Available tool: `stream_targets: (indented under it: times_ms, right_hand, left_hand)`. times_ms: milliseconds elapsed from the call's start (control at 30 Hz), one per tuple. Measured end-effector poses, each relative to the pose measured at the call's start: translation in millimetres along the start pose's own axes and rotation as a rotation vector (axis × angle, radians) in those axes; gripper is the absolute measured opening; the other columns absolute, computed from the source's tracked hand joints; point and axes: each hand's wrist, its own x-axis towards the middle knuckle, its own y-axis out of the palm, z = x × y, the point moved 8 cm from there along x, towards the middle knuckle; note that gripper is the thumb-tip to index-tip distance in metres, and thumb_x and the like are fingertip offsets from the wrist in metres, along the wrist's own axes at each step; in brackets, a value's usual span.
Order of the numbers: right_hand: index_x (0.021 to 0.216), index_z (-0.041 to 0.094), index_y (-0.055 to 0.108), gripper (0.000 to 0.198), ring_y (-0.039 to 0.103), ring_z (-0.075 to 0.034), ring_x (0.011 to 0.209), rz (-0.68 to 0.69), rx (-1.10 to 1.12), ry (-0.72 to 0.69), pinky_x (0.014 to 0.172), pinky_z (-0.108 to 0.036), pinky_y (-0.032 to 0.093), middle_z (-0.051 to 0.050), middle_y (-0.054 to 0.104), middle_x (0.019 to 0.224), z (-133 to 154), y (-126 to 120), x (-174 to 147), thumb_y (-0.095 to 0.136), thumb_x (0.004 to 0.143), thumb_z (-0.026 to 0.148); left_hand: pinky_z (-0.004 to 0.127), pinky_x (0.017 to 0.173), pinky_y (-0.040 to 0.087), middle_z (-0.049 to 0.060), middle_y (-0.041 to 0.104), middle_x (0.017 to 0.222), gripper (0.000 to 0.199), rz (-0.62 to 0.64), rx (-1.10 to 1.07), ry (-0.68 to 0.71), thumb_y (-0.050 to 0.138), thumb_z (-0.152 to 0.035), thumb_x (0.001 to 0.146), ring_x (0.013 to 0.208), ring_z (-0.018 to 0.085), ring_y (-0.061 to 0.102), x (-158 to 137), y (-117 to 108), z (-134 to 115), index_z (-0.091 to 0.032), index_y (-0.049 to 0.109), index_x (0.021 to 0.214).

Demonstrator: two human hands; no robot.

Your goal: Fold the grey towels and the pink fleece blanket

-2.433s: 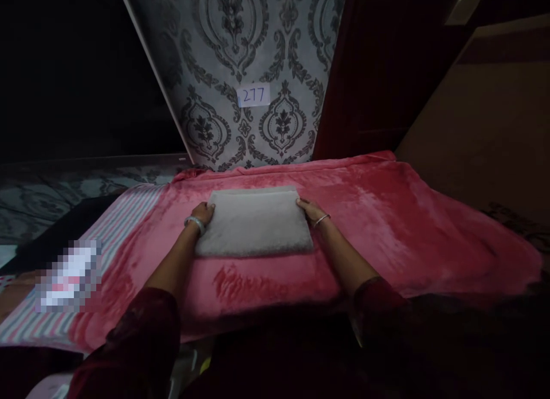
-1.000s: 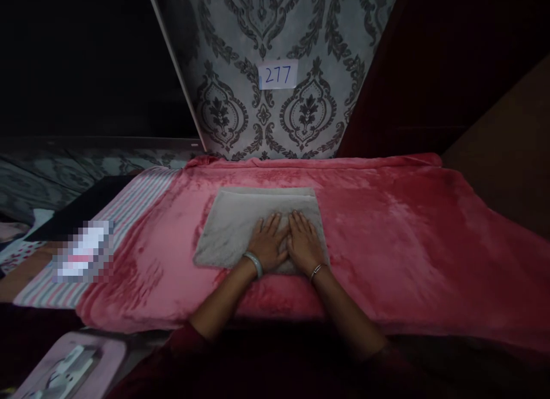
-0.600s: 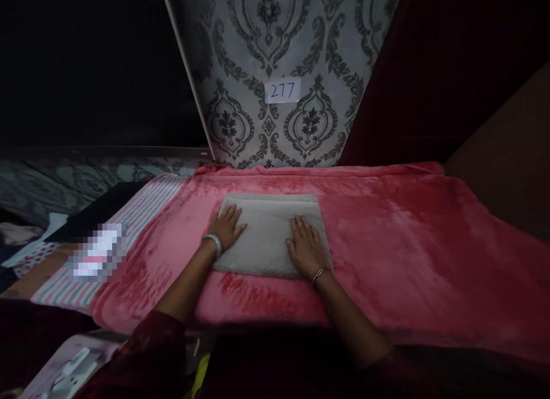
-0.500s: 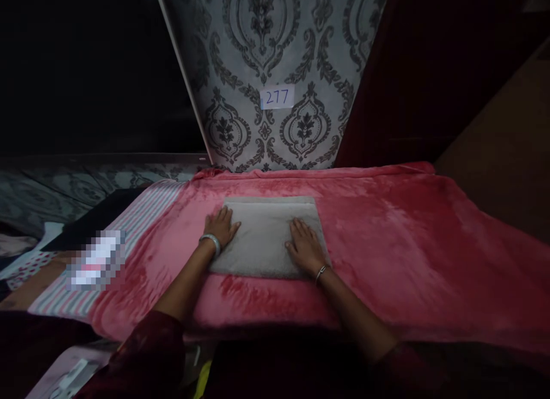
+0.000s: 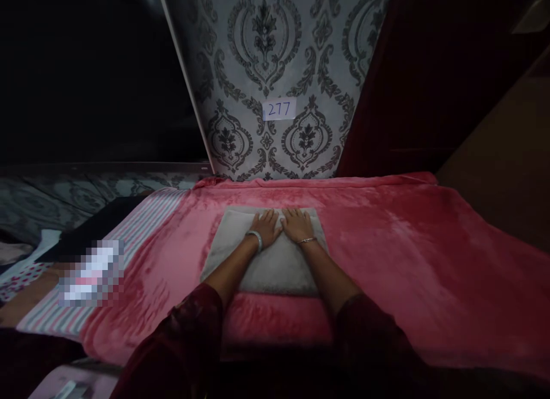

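A grey folded cloth (image 5: 275,273), soft and roughly rectangular, lies flat on a pink plush blanket (image 5: 387,261). My left hand (image 5: 265,228) rests flat on the cloth's far half, fingers stretched out and a pale bangle at the wrist. Close beside it, my right hand (image 5: 296,224) also lies flat near the far edge, with a thin metal bracelet on the wrist. The two thumbs are nearly touching. Neither hand grips anything.
A striped cloth (image 5: 141,227) runs along the left side, with a blurred-out item (image 5: 92,273) on it. Behind stand a dark screen (image 5: 94,78), patterned wallpaper (image 5: 266,61) with a "277" paper label (image 5: 279,108), and a dark red panel (image 5: 412,89).
My left hand has slid right from the cloth's left edge, and my right hand has moved away from me and slightly left. They now lie side by side. The view has tilted slightly up.
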Motion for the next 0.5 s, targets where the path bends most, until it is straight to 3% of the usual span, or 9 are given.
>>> stream_targets:
  times_ms: [100, 300, 500]
  right_hand:
    - [0.152, 0.018, 0.044, 0.055, 0.031, -0.030, 0.148, 0.037, -0.040, -0.007, 0.118, -0.055, 0.022, -0.011, 0.039, 0.160, -7.1, 9.4, -1.5, 0.034, 0.102, 0.037]
    - [0.156, 0.020, 0.038, 0.057, 0.028, -0.028, 0.150, 0.096, -0.074, -0.001, 0.119, -0.051, 0.021, -0.010, 0.034, 0.163, -6.8, 7.5, 0.1, 0.030, 0.103, 0.040]
    - [0.156, 0.020, 0.037, 0.057, 0.026, -0.028, 0.150, 0.100, -0.068, 0.013, 0.120, -0.050, 0.019, -0.009, 0.032, 0.164, -8.7, 9.7, 1.3, 0.029, 0.103, 0.041]
  left_hand:
    - [0.053, 0.124, 0.014, 0.013, 0.025, 0.166, 0.067, 0.011, 0.018, -0.028, 0.031, -0.051, 0.099, 0.154, 0.028, 0.020, 1.5, 2.5, 22.7, -0.018, 0.032, 0.158]
    - [0.055, 0.123, 0.014, 0.012, 0.028, 0.165, 0.064, 0.036, 0.011, -0.268, 0.026, -0.047, 0.101, 0.153, 0.030, 0.022, 6.1, -9.4, 107.4, -0.018, 0.030, 0.159]
    - [0.052, 0.119, 0.030, 0.010, 0.030, 0.165, 0.057, 0.016, -0.049, -0.421, 0.023, -0.036, 0.103, 0.152, 0.028, 0.028, 0.3, -15.5, 157.9, -0.021, 0.036, 0.156]
